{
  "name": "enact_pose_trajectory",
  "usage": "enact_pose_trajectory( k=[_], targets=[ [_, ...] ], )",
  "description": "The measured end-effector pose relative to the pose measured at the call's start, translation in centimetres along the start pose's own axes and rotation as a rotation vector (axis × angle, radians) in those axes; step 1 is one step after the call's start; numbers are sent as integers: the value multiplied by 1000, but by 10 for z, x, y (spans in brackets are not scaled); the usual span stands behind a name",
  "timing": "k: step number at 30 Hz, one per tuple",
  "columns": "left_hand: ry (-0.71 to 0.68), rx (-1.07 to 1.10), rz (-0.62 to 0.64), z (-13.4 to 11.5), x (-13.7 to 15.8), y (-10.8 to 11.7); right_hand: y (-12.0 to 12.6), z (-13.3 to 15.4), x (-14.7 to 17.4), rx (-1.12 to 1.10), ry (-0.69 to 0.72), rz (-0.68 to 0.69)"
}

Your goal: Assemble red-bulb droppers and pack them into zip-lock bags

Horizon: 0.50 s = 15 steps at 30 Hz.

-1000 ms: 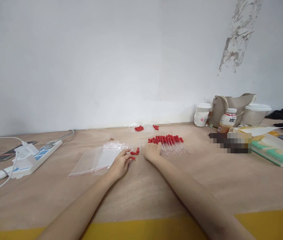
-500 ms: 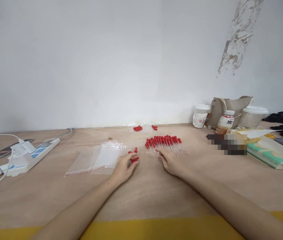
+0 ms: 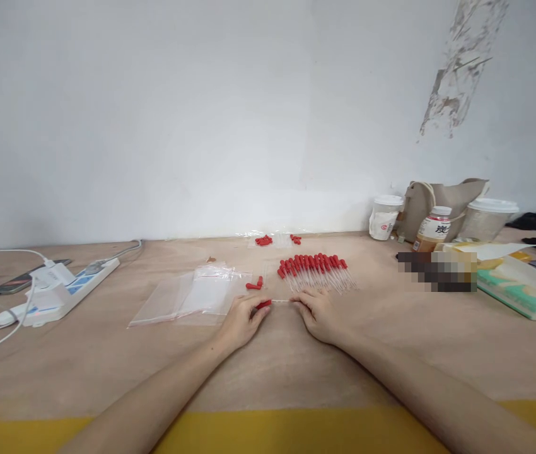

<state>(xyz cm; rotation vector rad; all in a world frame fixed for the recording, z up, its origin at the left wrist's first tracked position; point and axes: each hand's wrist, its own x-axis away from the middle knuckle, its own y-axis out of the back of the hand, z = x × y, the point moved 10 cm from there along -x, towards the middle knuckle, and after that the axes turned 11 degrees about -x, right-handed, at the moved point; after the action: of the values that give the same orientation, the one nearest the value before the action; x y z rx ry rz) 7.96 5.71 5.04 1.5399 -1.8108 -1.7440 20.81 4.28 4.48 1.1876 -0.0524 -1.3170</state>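
Observation:
My left hand (image 3: pixel 241 320) pinches a red rubber dropper bulb (image 3: pixel 264 304), its mouth facing right. My right hand (image 3: pixel 319 315) holds a thin clear dropper tube (image 3: pixel 280 301) level between its fingertips. The tube's left end meets the bulb's mouth; how far in it sits I cannot tell. Just beyond my right hand lies a fanned row of droppers (image 3: pixel 315 263), red bulbs away from me and clear tubes towards me. Loose red bulbs (image 3: pixel 255 285) lie past my left fingers, beside a few thin clear tubes (image 3: pixel 266 275).
Clear plastic bags (image 3: pixel 204 293) lie to the left. More red bulbs (image 3: pixel 263 240) rest on plastic by the wall. A power strip (image 3: pixel 79 293) with cables stands far left. On the right are a paper cup (image 3: pixel 385 217), a bottle (image 3: pixel 432 230), a bag (image 3: pixel 452 195) and a tissue pack (image 3: pixel 521 287).
My left hand has picked a red bulb from the loose ones and moved right. My right hand has drawn a clear tube back from beside the row, and the two now meet.

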Motion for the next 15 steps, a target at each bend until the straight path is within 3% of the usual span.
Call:
enact_pose_trajectory(
  k=[7,15],
  targets=[
    [-13,103,-19,3,1,0,-3,-1,-1,-59,-21,30],
    [-164,-77,90,-15,6,-10,-6,-1,-1,53,51,137]
  ],
)
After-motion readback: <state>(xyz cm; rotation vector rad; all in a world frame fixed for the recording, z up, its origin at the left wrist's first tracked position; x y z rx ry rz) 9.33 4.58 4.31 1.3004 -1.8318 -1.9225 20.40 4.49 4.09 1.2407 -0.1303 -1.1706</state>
